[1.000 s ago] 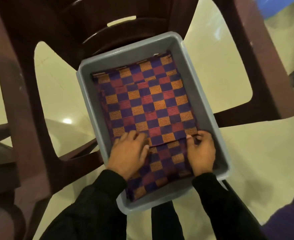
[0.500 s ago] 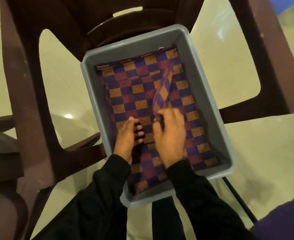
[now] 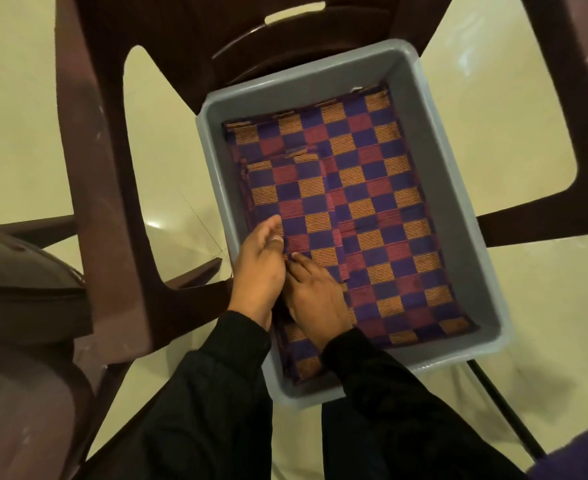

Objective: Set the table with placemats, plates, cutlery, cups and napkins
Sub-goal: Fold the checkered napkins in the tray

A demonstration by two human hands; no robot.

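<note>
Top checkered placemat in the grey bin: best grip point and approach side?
Probably the near-left edge, from the person's side. The top placemat lies flat among others in the grey bin, whose walls hem in the far and right edges. The left hand and right hand are at that near-left edge. A thumb-and-fingers pinch grip on one layer should peel it up.

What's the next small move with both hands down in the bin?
Probably pinch the top placemat at its near left edge and lift it. Both the left hand and right hand rest there on the checkered stack, which still lies flat inside the grey bin.
</note>
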